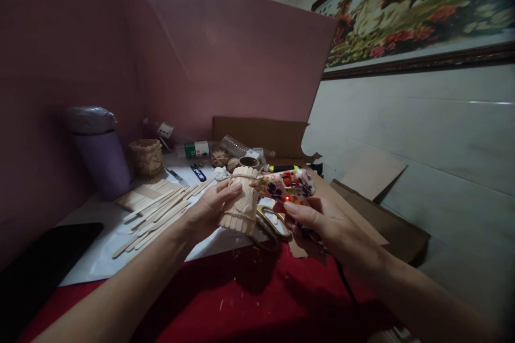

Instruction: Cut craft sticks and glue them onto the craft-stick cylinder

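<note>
My left hand [215, 203] grips a small cylinder of wooden craft sticks [240, 204], with twine bound around it near its top and bottom. The cylinder leans slightly to the right. In my right hand [314, 220] is a flower-patterned hot glue gun [284, 185], a small red light glowing on its side. Its nozzle points left and reaches the upper right side of the cylinder; whether it touches cannot be told. A dark cord hangs below the gun. Behind and beneath the two lie scissors [277, 221] with gold-coloured handles.
Loose craft sticks [161, 214] lie on white paper at left. Behind them stand a purple tumbler [100, 155] and a woven-looking basket [147, 158]. Plastic bottles [235, 146], twine balls [219, 158], a cutter [176, 177] and blue snips [198, 172] lie further back. Cardboard [382, 220] leans at right.
</note>
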`<state>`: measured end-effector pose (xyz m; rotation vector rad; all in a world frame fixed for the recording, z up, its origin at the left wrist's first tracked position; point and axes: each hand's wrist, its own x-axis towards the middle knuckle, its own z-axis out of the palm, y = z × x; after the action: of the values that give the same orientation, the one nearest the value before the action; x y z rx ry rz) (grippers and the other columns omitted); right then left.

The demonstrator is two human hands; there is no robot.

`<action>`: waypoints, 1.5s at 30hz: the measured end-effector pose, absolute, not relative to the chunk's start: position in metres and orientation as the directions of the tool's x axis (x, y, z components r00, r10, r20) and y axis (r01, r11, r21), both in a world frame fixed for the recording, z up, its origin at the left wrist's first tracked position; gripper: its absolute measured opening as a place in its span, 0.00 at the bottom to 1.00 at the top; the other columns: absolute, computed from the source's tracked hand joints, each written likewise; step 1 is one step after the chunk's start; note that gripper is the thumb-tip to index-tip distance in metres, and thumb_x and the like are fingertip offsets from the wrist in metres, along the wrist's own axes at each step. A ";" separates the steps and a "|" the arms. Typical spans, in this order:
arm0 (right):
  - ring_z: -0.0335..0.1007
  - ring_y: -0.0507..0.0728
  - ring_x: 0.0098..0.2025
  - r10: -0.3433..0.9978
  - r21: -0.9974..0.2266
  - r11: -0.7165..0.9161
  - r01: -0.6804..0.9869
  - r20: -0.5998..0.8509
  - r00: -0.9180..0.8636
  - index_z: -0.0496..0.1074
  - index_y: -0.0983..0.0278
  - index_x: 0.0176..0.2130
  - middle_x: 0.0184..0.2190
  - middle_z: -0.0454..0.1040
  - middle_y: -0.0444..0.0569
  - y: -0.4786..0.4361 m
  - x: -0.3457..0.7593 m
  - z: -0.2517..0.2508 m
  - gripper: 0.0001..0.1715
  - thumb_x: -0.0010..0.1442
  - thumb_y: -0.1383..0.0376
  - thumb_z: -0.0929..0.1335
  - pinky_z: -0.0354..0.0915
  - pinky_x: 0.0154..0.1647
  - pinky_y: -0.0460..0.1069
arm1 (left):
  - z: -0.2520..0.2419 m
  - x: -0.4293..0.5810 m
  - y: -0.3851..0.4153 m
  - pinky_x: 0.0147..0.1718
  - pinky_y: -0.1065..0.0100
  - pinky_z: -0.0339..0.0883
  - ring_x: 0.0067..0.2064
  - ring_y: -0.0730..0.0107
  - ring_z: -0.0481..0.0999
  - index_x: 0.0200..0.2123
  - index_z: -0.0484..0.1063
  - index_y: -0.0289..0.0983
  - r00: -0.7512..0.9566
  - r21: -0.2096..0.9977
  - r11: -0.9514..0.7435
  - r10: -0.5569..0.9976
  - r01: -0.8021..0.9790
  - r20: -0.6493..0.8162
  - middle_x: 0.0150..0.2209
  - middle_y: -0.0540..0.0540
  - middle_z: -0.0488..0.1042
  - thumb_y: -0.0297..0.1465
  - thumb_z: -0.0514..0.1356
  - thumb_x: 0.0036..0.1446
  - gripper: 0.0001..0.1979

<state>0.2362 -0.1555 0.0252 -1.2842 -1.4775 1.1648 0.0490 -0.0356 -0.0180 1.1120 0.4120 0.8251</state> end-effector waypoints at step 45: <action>0.50 0.46 0.15 0.994 -0.966 0.025 0.257 -0.003 -0.109 0.63 0.63 0.25 0.15 0.59 0.38 -0.158 0.231 0.032 0.23 0.64 0.51 0.64 0.48 0.15 0.43 | -0.019 0.051 -0.035 0.40 0.66 0.70 0.41 0.64 0.78 0.48 0.72 0.33 0.652 0.902 0.174 0.745 -0.396 0.143 0.48 0.36 0.77 0.35 0.65 0.55 0.18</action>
<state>0.2306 -0.1580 0.0316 -1.3382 -1.4885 1.1463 0.0505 -0.0349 -0.0185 1.1316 0.3691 0.8348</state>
